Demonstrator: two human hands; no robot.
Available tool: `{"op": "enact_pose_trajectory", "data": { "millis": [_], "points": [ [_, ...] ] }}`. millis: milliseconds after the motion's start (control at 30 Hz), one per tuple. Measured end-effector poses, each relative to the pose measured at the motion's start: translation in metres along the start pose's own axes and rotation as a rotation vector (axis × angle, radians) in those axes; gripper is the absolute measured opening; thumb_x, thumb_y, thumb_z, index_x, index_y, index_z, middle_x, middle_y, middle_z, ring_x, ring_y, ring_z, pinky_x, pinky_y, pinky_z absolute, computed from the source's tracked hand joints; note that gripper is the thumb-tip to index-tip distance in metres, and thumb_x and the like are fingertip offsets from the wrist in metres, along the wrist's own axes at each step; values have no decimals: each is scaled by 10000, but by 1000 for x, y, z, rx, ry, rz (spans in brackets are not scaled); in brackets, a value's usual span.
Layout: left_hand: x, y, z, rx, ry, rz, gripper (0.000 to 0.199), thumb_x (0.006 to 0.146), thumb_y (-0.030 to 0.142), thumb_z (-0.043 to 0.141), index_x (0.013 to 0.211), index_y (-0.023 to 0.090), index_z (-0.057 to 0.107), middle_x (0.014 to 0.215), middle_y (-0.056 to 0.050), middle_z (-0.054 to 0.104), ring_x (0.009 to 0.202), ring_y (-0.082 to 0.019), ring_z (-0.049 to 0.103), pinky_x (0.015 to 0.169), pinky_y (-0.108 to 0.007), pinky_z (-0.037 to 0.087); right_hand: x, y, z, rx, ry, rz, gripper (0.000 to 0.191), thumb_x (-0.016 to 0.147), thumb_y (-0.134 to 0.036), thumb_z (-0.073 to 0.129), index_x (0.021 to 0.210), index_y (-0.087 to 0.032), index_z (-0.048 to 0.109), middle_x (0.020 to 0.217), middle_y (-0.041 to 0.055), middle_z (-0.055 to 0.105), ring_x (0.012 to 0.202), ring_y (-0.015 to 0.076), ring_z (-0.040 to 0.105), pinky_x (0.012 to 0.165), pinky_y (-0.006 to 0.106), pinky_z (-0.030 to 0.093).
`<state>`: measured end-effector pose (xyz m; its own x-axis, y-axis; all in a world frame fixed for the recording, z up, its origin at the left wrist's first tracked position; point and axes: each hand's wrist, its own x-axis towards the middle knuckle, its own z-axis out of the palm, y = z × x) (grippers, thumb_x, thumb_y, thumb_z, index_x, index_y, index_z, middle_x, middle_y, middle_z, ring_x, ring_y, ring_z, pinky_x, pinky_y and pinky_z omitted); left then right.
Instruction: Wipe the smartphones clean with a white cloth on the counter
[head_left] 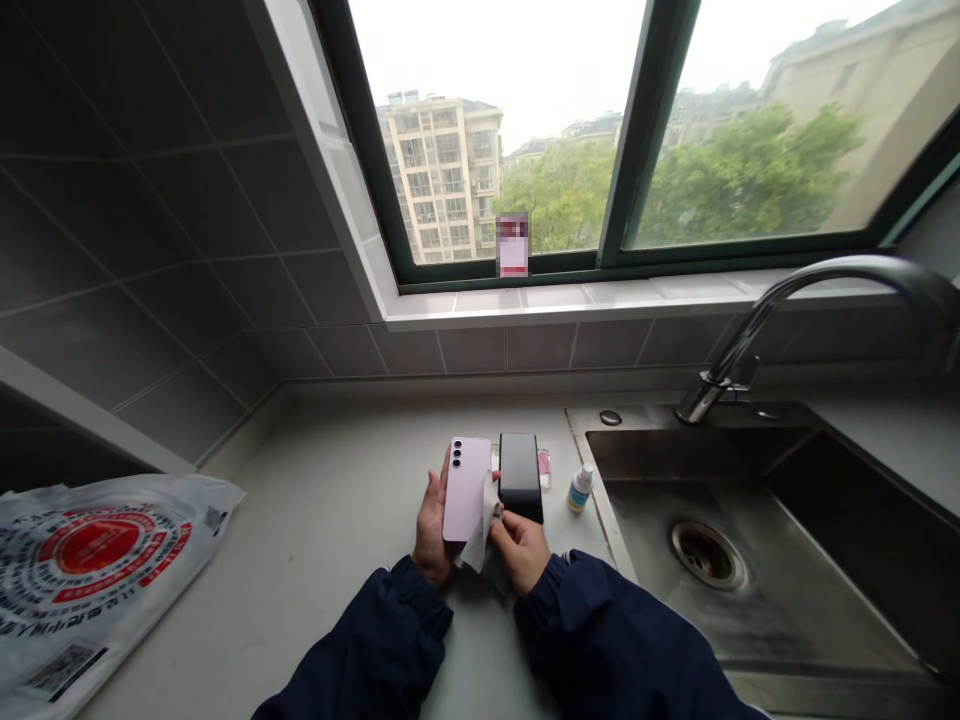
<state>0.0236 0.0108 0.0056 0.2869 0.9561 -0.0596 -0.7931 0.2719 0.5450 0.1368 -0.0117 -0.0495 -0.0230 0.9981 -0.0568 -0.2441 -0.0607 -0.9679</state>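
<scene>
Navy sleeves (367, 645), left hand (430, 530) cradling phone (465, 500) — bottle (579, 491) stands capped.

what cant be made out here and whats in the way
All in the head view:
- Front of the lilac phone: turned away from the camera.
- Most fingers of the left hand: hidden behind that phone.
- Middle of the pink-and-clear item: covered by the dark device.
- Print on the small bottle: too small.
- Rest of the plastic bag: cut off by the left edge.
</scene>
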Motion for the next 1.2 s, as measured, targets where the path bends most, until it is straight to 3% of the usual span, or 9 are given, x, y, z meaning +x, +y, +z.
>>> {"op": "enact_pose_trajectory", "data": {
  "millis": [200, 300, 433, 600, 700, 800, 900, 1067, 1200],
  "points": [
    [2, 4, -1, -43, 22, 10, 635, 928, 522, 424, 1482, 230, 319, 1255, -159, 623, 1068, -308, 634, 932, -487, 488, -1, -15, -12, -157, 103, -118, 489, 795, -587, 629, 609, -135, 628, 494, -37, 479, 467, 85, 411, 435, 192, 330],
    [3, 4, -4, -42, 61, 5, 656, 923, 526, 432, 1480, 199, 322, 1227, -177, 633, 1064, -311, 637, 917, -474, 500, 1, -27, -16, -198, 183, -191, 441, 831, -554, 602, 741, -130, 687, 557, -15, 558, 509, 110, 485, 471, 202, 395],
    [2, 5, -8, 29, 66, -60, 688, 914, 563, 419, 1502, 246, 255, 1209, -173, 638, 955, -308, 673, 783, -460, 548, 4, -45, -19, -214, 262, -297, 441, 879, -526, 553, 997, -128, 702, 812, 59, 709, 718, 193, 656, 642, 264, 535],
    [-2, 3, -7, 102, -64, -150, 716, 914, 611, 342, 1525, 302, 131, 1224, -190, 621, 792, -297, 694, 649, -435, 544, 5, -61, -29, -309, 375, -461, 315, 916, -378, 550, 1062, -143, 699, 989, 97, 722, 930, 245, 684, 841, 340, 542],
    [-2, -4, -12, 82, -152, -249, 681, 934, 589, 300, 1526, 334, 80, 1327, -182, 566, 867, -310, 693, 709, -468, 542, 8, -58, -33, -624, 197, -775, 347, 937, -228, 479, 1244, -156, 623, 1308, 127, 600, 1245, 293, 542, 1022, 430, 454],
    [1, -12, -20, 22, -108, -221, 619, 974, 447, 324, 1532, 260, 130, 1398, -130, 532, 1131, -269, 615, 992, -420, 448, 8, -46, -30, -1020, -47, -935, 486, 946, -185, 423, 1427, -115, 433, 1496, 159, 393, 1436, 339, 242, 1100, 560, 331],
    [3, -13, -21, -44, -77, -106, 641, 955, 533, 317, 1527, 291, 156, 1412, -88, 529, 1268, -260, 521, 1101, -420, 336, -1, -35, -19, -1241, -186, -883, 612, 933, -300, 489, 1465, -36, 342, 1531, 204, 290, 1449, 373, 168, 1100, 580, 317],
    [0, 2, -7, -74, -48, -220, 777, 867, 699, 347, 1521, 331, 145, 1365, -114, 568, 1269, -319, 516, 1084, -538, 311, -22, -31, -4, -1330, -344, -834, 747, 909, -428, 544, 1507, -78, 264, 1572, 148, 191, 1461, 372, 93, 1132, 595, 243],
    [1, 4, -5, -69, -21, -195, 758, 889, 661, 346, 1522, 278, 181, 1370, -139, 559, 1292, -320, 492, 1101, -526, 289, -22, -29, -5, -1343, -274, -815, 716, 906, -417, 547, 1500, -107, 296, 1578, 161, 164, 1461, 383, 79, 1122, 610, 239]
  ]
}}
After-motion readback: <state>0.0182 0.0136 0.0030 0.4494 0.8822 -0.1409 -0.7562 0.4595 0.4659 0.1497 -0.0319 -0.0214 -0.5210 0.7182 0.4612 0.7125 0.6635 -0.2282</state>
